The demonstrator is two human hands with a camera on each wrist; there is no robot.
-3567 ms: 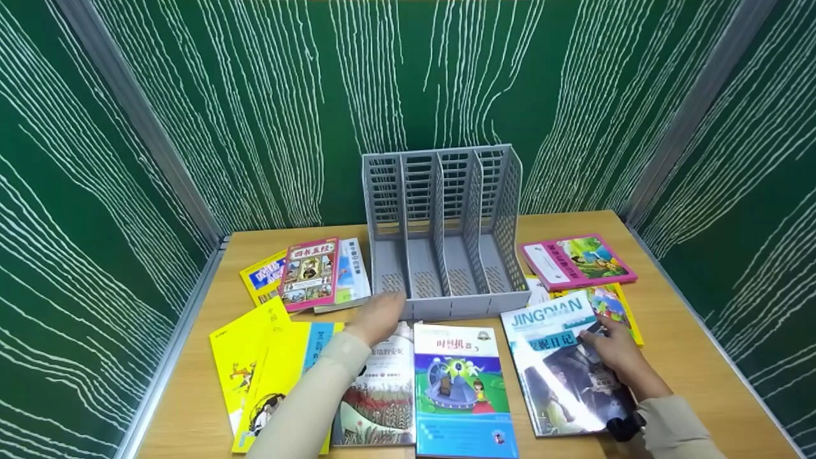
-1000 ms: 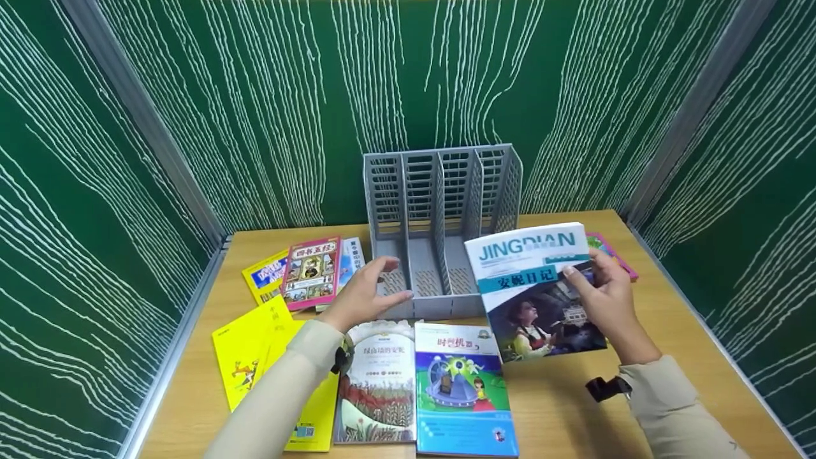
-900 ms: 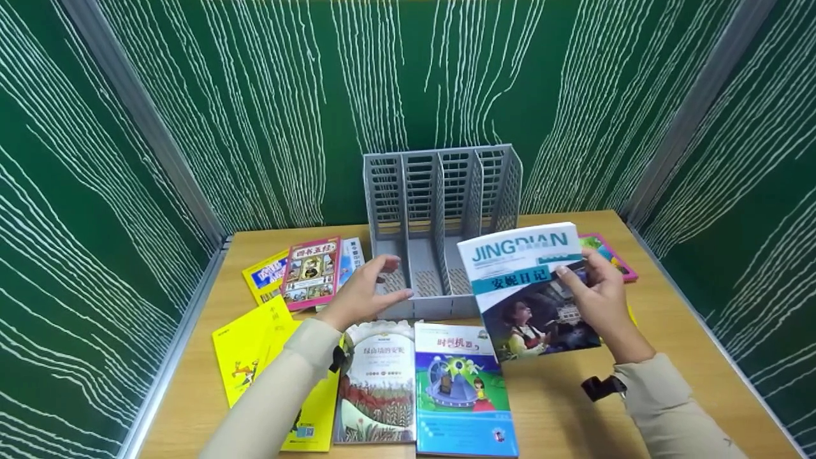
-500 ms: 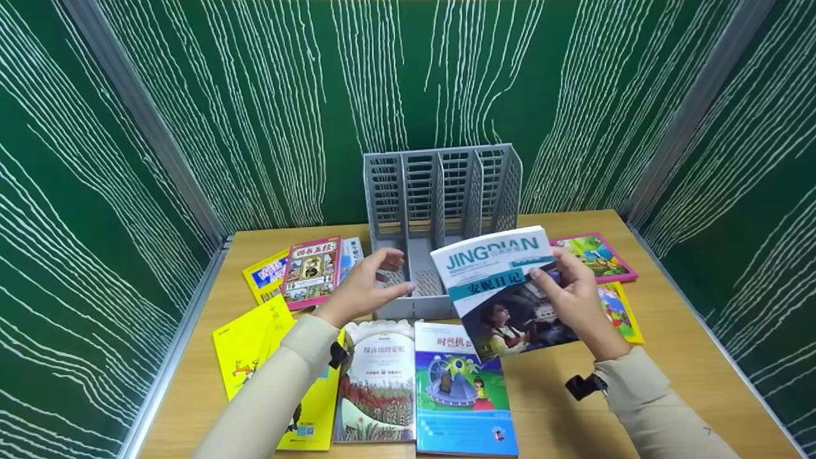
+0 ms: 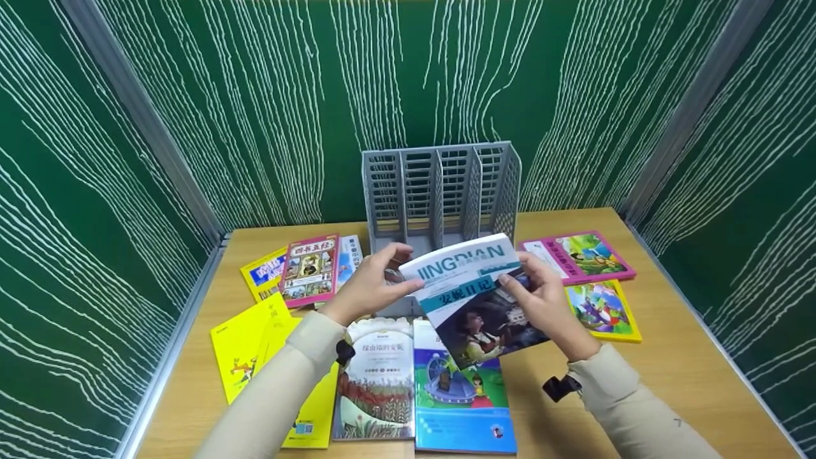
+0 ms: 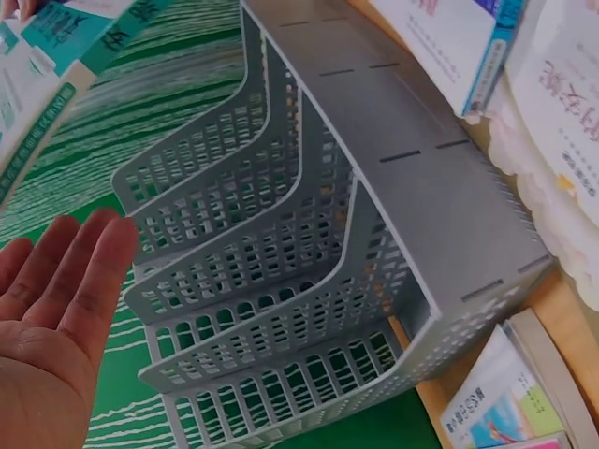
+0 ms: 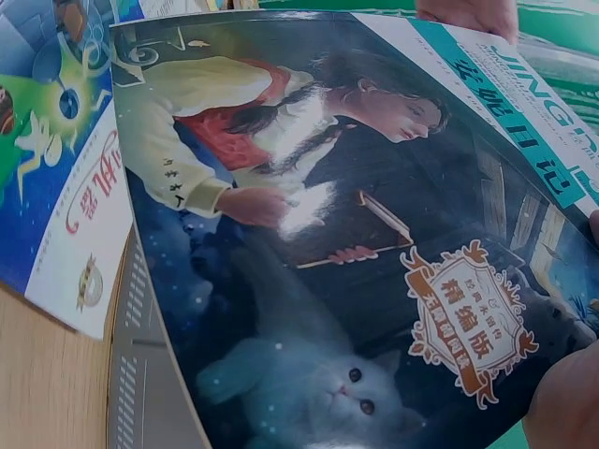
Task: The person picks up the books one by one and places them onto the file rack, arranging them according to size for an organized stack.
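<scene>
Up go the green walls, streaked with pale wavy lines, grey metal posts at the corners! On the wooden table, far left, a pink-edged book overlaps a yellow-and-blue book; right, a pink-bordered book lies just beyond a yellow-bordered book; nearest, a red-field book beside a blue-and-green book.

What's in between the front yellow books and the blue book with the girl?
The white-topped field-picture book lies between the yellow books and the blue book, as the head view shows.
</scene>
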